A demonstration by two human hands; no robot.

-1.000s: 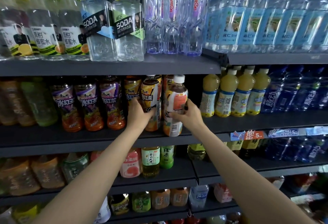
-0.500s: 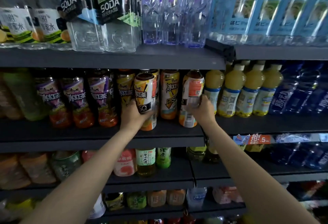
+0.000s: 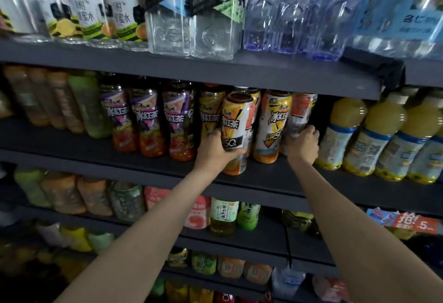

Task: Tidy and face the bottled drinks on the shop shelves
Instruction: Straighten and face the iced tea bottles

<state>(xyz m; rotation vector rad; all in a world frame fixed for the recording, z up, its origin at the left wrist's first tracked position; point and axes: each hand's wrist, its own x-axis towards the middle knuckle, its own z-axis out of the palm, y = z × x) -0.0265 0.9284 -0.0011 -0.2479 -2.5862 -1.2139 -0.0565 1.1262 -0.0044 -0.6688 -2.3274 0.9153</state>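
Since half a second ago the camera has swung closer and tilted, so the shelves now slant down to the right. The right-hand bottle, then beside the yellow juice row with its label facing out, now sits deeper in the gap, partly behind the next tea bottle.

The left hand (image 3: 214, 150), centre of the frame, grips a yellow iced tea bottle (image 3: 236, 130) round its lower half, fingers curled behind it and thumb across the front under the "50" mark. The bottle leans towards the camera at the front edge of the middle shelf (image 3: 72, 156).

The right hand (image 3: 302, 144), just right of centre, has its fingers curled round the lower part of an orange-labelled bottle (image 3: 301, 110) that stands back in the row, between another yellow iced tea bottle (image 3: 269, 127) and the yellow juice bottles (image 3: 340, 132) further right.

Purple-labelled iced tea bottles (image 3: 146, 122) stand left of centre.
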